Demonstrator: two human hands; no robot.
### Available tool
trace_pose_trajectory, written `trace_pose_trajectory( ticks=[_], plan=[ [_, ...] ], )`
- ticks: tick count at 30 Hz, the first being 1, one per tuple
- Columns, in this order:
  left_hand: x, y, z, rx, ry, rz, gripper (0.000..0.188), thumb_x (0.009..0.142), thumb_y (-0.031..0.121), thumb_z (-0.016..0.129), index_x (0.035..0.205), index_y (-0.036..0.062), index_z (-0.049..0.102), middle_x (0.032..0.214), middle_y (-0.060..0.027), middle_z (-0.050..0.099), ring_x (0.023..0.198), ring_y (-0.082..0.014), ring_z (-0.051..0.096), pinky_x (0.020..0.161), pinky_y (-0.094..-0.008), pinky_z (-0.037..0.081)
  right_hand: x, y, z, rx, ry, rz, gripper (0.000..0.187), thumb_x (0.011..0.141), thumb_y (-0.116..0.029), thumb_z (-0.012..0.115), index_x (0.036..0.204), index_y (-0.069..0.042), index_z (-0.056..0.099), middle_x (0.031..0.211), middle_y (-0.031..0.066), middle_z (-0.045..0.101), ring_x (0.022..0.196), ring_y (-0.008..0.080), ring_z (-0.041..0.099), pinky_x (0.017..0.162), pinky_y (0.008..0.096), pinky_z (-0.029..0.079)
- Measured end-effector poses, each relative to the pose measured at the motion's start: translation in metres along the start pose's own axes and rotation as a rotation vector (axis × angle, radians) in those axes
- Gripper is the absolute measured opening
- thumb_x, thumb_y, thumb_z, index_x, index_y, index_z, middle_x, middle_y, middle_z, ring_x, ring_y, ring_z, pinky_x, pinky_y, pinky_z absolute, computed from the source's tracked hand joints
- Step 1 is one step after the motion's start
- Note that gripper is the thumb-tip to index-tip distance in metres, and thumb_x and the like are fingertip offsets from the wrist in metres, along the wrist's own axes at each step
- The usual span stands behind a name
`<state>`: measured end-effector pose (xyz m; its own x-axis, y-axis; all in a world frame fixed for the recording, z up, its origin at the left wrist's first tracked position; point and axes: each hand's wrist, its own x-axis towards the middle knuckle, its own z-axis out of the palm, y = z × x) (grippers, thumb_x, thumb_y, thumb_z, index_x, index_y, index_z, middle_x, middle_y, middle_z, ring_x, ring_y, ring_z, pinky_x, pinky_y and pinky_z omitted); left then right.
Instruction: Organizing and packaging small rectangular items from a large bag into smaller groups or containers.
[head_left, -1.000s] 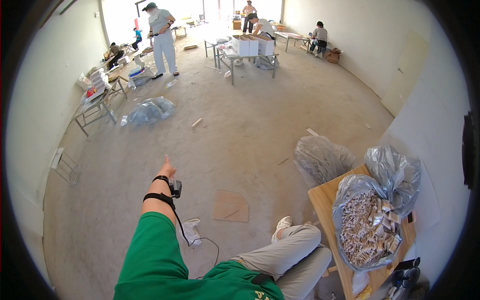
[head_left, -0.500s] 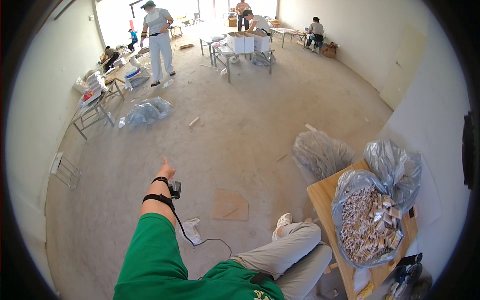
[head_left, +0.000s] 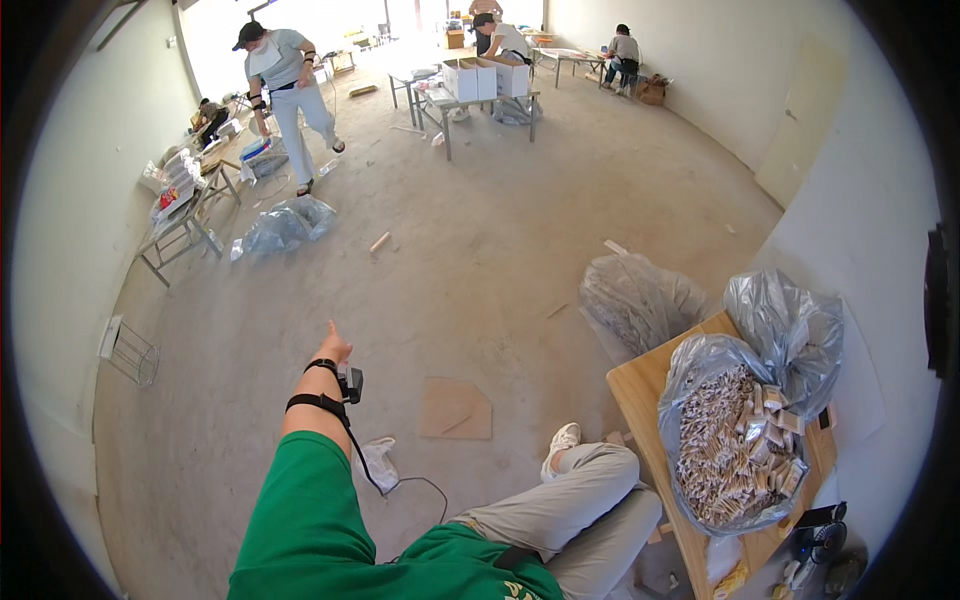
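My left hand (head_left: pixel 337 346) reaches out over the floor with its index finger extended, pointing forward, and nothing in it. The other fingers are small and hard to make out. Black straps circle the forearm and carry a small dark device (head_left: pixel 350 385) with a black cable (head_left: pixel 430 480). My right hand is out of the picture. To my right, a wooden table (head_left: pixel 645 385) bears an open clear plastic bag (head_left: pixel 678 370) full of short pale sticks (head_left: pixel 715 440) and wrapped bundles (head_left: pixel 775 445). Neither hand touches it.
Another plastic bag (head_left: pixel 785 330) sits on the table's far corner; a filled bag (head_left: pixel 635 300) lies beside it on the floor. Nearby are a cardboard piece (head_left: pixel 457 408), a white bag (head_left: pixel 377 463) and a wire-legged stool (head_left: pixel 130 350). Several people work farther off; one person (head_left: pixel 290 100) walks.
The walking person has come nearer and moved left, bending toward a bag on the floor. My view has shifted slightly; my left arm keeps its stretched-out pose.
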<state>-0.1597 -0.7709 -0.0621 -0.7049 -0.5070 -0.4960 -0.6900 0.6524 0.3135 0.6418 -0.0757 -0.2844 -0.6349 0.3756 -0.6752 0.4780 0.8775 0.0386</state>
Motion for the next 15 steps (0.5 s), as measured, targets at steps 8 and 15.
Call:
trace_pose_trajectory(
  ticks=[8, 15],
  plan=[
    [0.010, 0.030, 0.030, -0.084, -0.149, -0.044, 0.092, 0.082, 0.017, 0.059, 0.141, 0.0230, -0.012, 0.123, -0.0191, 0.051, 0.091, -0.0256, 0.063, 0.091, -0.0385, 0.044, -0.015, -0.020, -0.031, 0.029, 0.101, 0.030, 0.027, 0.073, -0.029, 0.055, 0.082, -0.004, 0.060, 0.090, 0.0218, 0.060, 0.091, 0.0417, 0.053, 0.078, 0.0467, 0.044],
    [-0.010, 0.015, 0.006, 0.091, -0.006, 0.099, 0.084, 0.081, 0.017, 0.058, 0.142, 0.0203, -0.001, 0.117, -0.0213, 0.054, 0.101, -0.0291, 0.058, 0.084, -0.0425, 0.046, -0.018, -0.060, -0.101, 0.058, 0.142, 0.005, 0.027, 0.073, -0.028, 0.055, 0.083, -0.004, 0.060, 0.090, 0.0217, 0.060, 0.090, 0.0416, 0.053, 0.078, 0.0463, 0.044]
  ],
)
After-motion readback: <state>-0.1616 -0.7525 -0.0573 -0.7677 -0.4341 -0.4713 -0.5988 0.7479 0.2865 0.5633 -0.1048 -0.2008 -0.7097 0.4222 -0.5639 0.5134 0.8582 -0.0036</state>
